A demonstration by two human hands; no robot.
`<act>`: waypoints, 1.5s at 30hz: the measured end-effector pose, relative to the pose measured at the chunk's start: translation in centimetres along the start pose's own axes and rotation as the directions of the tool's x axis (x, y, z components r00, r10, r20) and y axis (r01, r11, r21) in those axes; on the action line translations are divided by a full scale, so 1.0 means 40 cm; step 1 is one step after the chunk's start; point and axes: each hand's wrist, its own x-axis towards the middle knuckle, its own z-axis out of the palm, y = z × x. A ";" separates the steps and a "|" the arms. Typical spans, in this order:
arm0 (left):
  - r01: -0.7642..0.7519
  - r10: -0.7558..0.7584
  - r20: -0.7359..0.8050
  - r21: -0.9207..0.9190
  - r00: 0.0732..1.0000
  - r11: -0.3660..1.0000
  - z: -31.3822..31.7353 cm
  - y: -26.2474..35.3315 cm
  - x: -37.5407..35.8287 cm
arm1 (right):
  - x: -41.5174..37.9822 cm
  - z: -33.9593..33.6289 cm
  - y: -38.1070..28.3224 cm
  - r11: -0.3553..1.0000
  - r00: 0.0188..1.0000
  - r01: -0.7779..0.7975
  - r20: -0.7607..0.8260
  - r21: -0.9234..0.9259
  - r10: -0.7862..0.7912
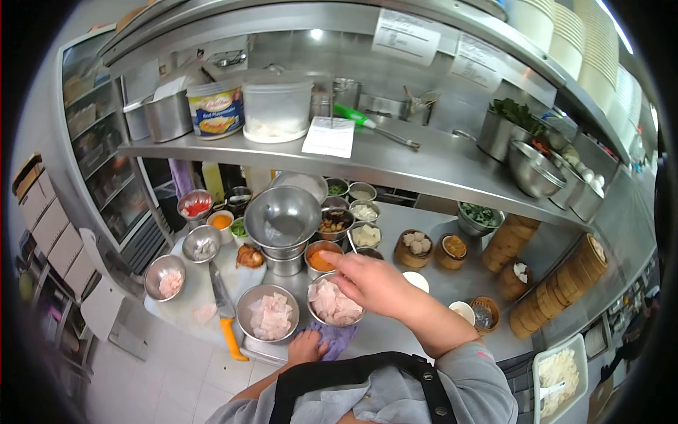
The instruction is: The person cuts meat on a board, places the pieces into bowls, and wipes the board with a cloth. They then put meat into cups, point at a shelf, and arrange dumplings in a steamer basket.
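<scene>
My right hand [367,281] reaches over a bowl of pale raw meat slices [335,300]. Its index finger is stretched out and dips to the orange seasoning in a small metal container [322,256]; the other fingers are partly hidden beneath the hand. At the counter's front edge, my left hand [306,348] is closed on a bunched purple cloth [339,340], just below the two meat bowls. A second metal bowl of raw meat slices [270,316] stands to the left. Behind it, a large mixing bowl [282,215] rests on another metal vessel.
A knife with an orange handle [230,339] lies on the white cutting board [191,311]. Small bowls of meat [169,284] and other ingredients surround the area. Bamboo steamers [561,286] stand at right. A steel shelf [395,152] overhangs the counter's back.
</scene>
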 end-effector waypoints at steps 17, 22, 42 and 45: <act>0.011 -0.012 -0.025 -0.032 1.000 0.999 -0.009 0.012 0.006 | 0.022 -0.228 -0.080 0.984 0.864 -0.073 -0.503 -0.163 -0.019; 0.016 -0.017 -0.022 -0.026 1.000 1.000 -0.002 0.007 0.004 | 0.030 -0.252 -0.081 0.967 0.847 -0.141 -0.531 -0.214 0.006; 0.028 -0.027 -0.058 0.017 0.998 0.999 0.008 0.011 0.003 | 0.002 -0.265 -0.078 0.961 0.853 -0.190 -0.518 -0.200 0.060; 0.029 -0.029 -0.077 0.004 0.997 1.000 0.009 0.012 0.001 | -0.001 -0.267 -0.081 0.964 0.859 -0.180 -0.509 -0.194 0.058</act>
